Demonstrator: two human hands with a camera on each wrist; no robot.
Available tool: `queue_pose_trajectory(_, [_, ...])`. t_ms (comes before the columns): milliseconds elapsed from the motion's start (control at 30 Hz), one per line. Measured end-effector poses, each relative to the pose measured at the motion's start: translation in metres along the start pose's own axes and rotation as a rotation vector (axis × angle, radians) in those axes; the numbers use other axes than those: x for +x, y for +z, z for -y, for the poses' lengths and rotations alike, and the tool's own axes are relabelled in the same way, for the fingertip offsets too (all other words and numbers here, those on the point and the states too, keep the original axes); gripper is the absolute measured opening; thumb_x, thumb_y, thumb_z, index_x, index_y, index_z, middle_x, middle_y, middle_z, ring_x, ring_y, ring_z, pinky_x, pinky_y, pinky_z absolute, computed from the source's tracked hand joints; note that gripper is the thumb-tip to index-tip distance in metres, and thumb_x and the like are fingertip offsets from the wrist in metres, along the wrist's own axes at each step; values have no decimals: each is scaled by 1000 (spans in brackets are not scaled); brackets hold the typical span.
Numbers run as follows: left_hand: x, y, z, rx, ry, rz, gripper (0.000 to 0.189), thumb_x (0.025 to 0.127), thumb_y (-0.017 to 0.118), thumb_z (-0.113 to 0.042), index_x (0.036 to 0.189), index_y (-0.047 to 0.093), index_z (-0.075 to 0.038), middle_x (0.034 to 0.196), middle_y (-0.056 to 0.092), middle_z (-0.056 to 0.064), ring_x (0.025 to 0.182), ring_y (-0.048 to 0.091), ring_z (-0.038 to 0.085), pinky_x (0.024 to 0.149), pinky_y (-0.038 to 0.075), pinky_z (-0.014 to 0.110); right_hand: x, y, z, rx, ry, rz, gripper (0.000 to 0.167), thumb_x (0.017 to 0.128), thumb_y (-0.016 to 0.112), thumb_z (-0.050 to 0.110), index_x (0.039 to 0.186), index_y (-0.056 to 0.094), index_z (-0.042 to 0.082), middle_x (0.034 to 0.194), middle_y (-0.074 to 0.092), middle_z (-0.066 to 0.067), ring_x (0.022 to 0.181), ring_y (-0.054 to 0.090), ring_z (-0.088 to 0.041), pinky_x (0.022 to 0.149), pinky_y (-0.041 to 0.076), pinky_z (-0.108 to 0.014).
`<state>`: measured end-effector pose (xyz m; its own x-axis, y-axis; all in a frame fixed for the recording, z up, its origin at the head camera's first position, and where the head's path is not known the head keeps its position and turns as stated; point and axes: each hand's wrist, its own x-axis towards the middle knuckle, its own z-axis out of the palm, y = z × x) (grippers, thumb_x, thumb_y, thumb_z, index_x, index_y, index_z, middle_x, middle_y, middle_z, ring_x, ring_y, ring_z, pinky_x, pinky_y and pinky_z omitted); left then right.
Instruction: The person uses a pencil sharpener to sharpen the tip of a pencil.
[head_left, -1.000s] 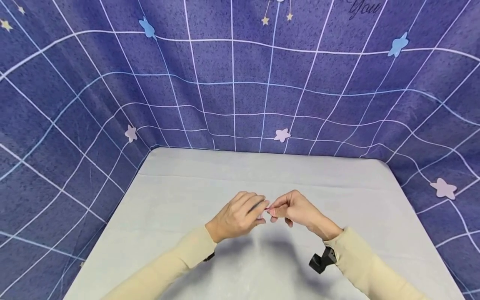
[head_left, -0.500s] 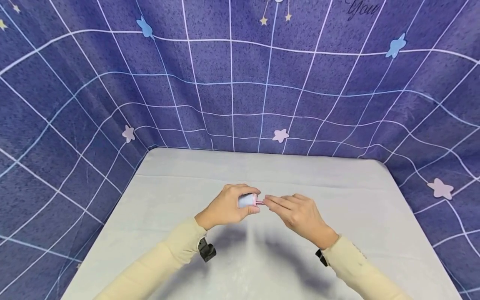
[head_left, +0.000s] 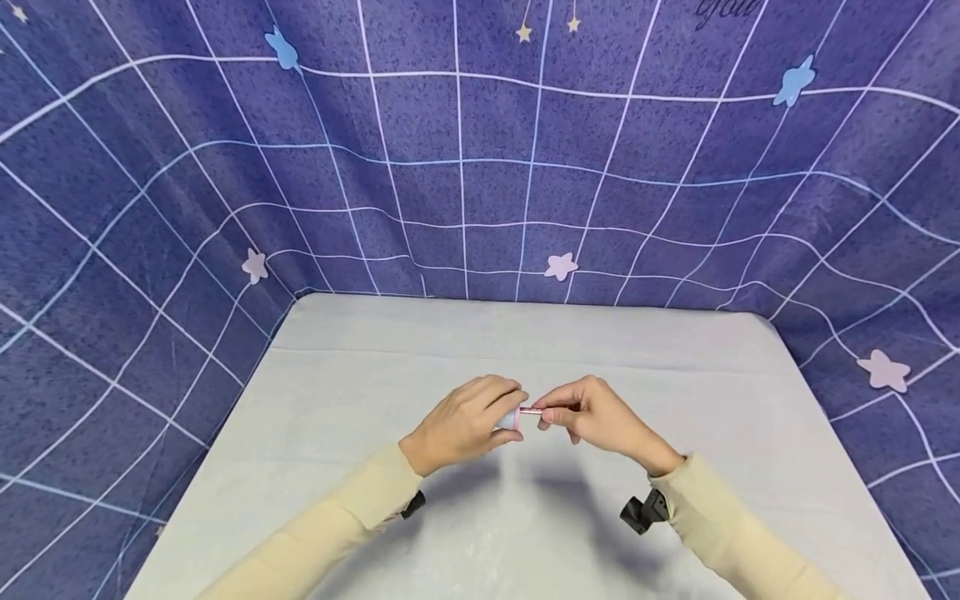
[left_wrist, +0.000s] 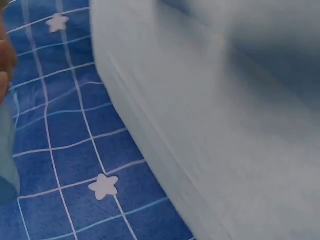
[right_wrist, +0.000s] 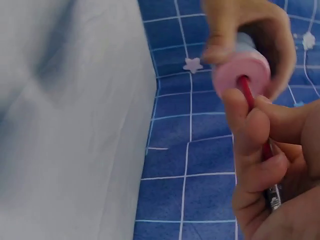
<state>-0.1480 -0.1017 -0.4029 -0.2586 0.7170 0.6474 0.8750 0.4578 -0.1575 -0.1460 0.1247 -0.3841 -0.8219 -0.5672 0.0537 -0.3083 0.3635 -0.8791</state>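
Note:
In the head view my left hand (head_left: pixel 468 421) grips a small pencil sharpener (head_left: pixel 508 419) with a light blue body and a pink end. That pink end faces right, and a red pencil (head_left: pixel 531 411) stands with its tip in the hole. My right hand (head_left: pixel 596 415) pinches the pencil between thumb and fingers. From the right wrist, the sharpener's pink face (right_wrist: pixel 230 75) and the pencil's red shaft (right_wrist: pixel 247 91) show plainly; the fingers cover part of the shaft. At the left wrist view's edge, only the blue body (left_wrist: pixel 6 160) and some fingertips (left_wrist: pixel 5 62) appear.
Both hands are above a table (head_left: pixel 375 350) covered with a pale cloth. A blue-purple curtain (head_left: pixel 420 200) with grid lines and stars surrounds its back and sides. Black wrist cameras (head_left: pixel 643 512) sit at both cuffs.
Since half a second ago, both hands have turned in opposite senses around the sharpener and pencil. The right fingers, straighter then, are curled on the pencil now; the left hand covers more of the sharpener.

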Motion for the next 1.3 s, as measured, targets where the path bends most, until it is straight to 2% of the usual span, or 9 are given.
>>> queue_pose_trajectory(133, [0, 6, 1, 160, 121, -45, 37, 79, 73, -28, 103, 62, -2, 101, 64, 7, 92, 61, 19, 90, 51, 26, 3, -8, -3, 127, 107, 78, 20, 91, 59, 4, 102, 70, -7, 72, 70, -15, 41, 43, -4, 38, 38, -19])
queue_pose_trajectory(300, [2, 8, 1, 241, 165, -60, 26, 99, 46, -24, 102, 62, -3, 101, 65, 6, 94, 61, 19, 90, 50, 27, 3, -15, -3, 207, 169, 121, 22, 92, 57, 6, 100, 69, -10, 67, 68, -6, 39, 41, -4, 37, 35, -17])
queue_pose_trajectory(400, [2, 9, 0, 272, 176, -75, 26, 102, 42, -20, 101, 62, -4, 100, 65, 6, 91, 61, 19, 86, 51, 27, 3, -17, -2, 213, 185, 138, 22, 93, 56, 6, 99, 69, -11, 65, 67, -2, 38, 39, -3, 37, 33, -16])
queue_pose_trajectory(633, [-3, 9, 0, 373, 228, -102, 15, 98, 48, -11, 99, 62, -5, 97, 65, 5, 86, 61, 18, 77, 51, 25, 3, -19, -6, 238, 203, 203, 25, 94, 54, 11, 93, 68, -10, 59, 63, 2, 37, 34, -2, 37, 28, -17])
queue_pose_trajectory(733, [-8, 6, 7, 334, 184, -136, 21, 100, 44, -12, 97, 63, -3, 95, 66, 7, 86, 62, 20, 79, 53, 28, -3, -28, -10, 223, 215, 203, 25, 94, 54, 11, 92, 68, -10, 59, 62, 1, 37, 35, -3, 37, 28, -17])
queue_pose_trajectory(833, [-13, 3, 15, 241, 84, -159, 22, 100, 46, -16, 98, 63, -1, 96, 66, 10, 88, 62, 23, 81, 53, 32, -10, -38, -15, 219, 240, 176, 24, 94, 54, 8, 91, 67, -11, 58, 62, 2, 37, 35, -3, 37, 27, -17])
queue_pose_trajectory(933, [-14, 1, 19, 172, 0, -154, 23, 91, 63, -23, 101, 62, -2, 100, 64, 11, 91, 61, 25, 83, 50, 34, -13, -43, -18, 239, 260, 167, 23, 94, 54, 8, 93, 68, -11, 60, 64, 1, 38, 37, -4, 38, 27, -17])
queue_pose_trajectory(1100, [-18, 4, 19, 168, -74, -181, 48, 67, 83, -32, 102, 64, -5, 103, 66, 9, 93, 59, 25, 80, 46, 36, -12, -40, -22, 243, 271, 162, 24, 94, 54, 11, 97, 67, -9, 65, 67, 0, 40, 46, -6, 39, 30, -17])
queue_pose_trajectory(1300, [-23, 8, 18, 23, -213, -215, 53, 66, 83, -28, 105, 63, 0, 106, 67, 12, 94, 60, 26, 81, 48, 35, -15, -41, -27, 191, 277, 34, 25, 93, 56, 11, 102, 65, -10, 72, 67, 3, 56, 55, -9, 49, 41, -22])
